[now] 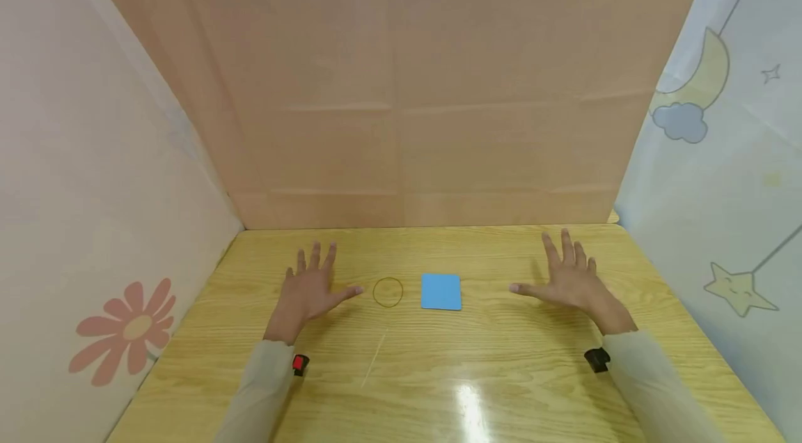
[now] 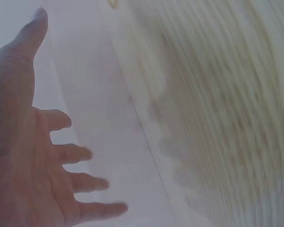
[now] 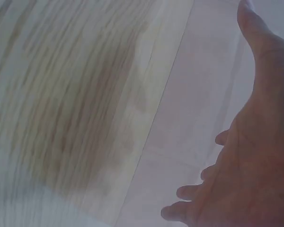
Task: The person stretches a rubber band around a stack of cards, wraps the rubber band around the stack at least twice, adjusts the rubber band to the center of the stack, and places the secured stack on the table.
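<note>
A thin yellowish ring, like a rubber band [image 1: 388, 278], lies on the wooden table [image 1: 401, 373] in the head view. Just right of it is a flat blue square [image 1: 441, 292]. My left hand [image 1: 310, 292] is held over the table left of the ring, fingers spread and thumb pointing toward it. On the far side of the blue square, my right hand [image 1: 571, 281] is spread likewise, its thumb pointing inward. Neither hand holds anything. Both wrist views show a bare palm, the left hand [image 2: 28, 156] and the right hand [image 3: 255, 156], with shadows on the wood.
A brown sheet [image 1: 395, 95] hangs behind the table's back edge. Pale patterned cloth walls stand at the left [image 1: 125, 171] and right [image 1: 714, 192]. A small black device with a red face [image 1: 300, 364] is at the left wrist, a black one [image 1: 597, 360] at the right.
</note>
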{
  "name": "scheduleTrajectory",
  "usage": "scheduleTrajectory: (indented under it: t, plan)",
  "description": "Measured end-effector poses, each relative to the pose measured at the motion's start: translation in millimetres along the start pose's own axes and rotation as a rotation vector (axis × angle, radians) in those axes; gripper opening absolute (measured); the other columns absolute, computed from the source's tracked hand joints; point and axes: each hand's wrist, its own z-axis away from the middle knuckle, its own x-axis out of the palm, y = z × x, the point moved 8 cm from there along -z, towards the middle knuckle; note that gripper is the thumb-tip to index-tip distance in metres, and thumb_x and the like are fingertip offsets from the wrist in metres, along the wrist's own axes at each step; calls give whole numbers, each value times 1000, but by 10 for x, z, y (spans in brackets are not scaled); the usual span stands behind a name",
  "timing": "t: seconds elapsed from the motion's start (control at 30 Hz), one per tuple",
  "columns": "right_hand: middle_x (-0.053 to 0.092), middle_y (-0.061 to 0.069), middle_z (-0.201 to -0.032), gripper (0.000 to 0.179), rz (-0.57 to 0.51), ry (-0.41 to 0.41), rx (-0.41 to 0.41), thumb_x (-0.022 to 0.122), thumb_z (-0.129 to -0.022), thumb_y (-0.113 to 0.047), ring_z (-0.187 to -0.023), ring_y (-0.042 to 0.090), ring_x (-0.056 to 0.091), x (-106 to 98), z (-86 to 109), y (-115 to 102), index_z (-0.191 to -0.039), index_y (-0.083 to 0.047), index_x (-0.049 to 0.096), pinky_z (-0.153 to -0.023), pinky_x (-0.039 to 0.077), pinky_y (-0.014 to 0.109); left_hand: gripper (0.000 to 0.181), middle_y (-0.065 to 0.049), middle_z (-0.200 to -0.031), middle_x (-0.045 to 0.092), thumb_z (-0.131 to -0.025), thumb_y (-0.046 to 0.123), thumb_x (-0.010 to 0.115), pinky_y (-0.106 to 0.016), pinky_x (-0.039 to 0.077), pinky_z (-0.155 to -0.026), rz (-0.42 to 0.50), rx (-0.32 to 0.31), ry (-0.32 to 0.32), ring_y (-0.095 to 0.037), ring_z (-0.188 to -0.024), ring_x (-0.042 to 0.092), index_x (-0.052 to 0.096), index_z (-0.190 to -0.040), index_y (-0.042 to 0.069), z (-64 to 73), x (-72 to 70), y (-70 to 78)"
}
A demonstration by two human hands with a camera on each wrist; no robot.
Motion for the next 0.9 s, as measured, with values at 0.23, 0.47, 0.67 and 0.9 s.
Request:
scheduleTrajectory:
  t: [0.23,0.47,0.67,0.9]
  plan:
    - [-32,34,-166,138,-111,-26,-9,71,-84,-77,-149,74,-4,103,17,-111,-168,-8,-13,-99,33,91,120,-28,-165,39,-85,85,61,-72,49,-107,119,70,-8,-54,-146,45,18,-169,12,-9,21,151]
    - [19,47,-158,131,-116,-1,-46,75,-84,-72,-141,70,20,147,7,-273,-167,2,6,-99,39,83,105,-23,-160,49,-85,71,76,-66,47,-114,346,86,-53,-46,-145,50,39,-163,11,-35,93,273]
    - [42,39,-144,116,-110,39,-103,76,-85,-70,-121,50,38,158,-40,-426,-160,7,32,-91,48,66,80,-19,-144,65,-93,49,79,-56,58,-104,429,128,-76,-37,-128,65,53,-153,3,-79,142,396]
    - [60,28,-140,95,-173,47,-193,74,-90,-64,-125,47,55,269,-120,-684,-150,6,51,-96,55,62,58,-13,-124,76,-98,38,76,-50,63,-93,375,82,-48,-30,-109,74,64,-141,1,-145,244,406]
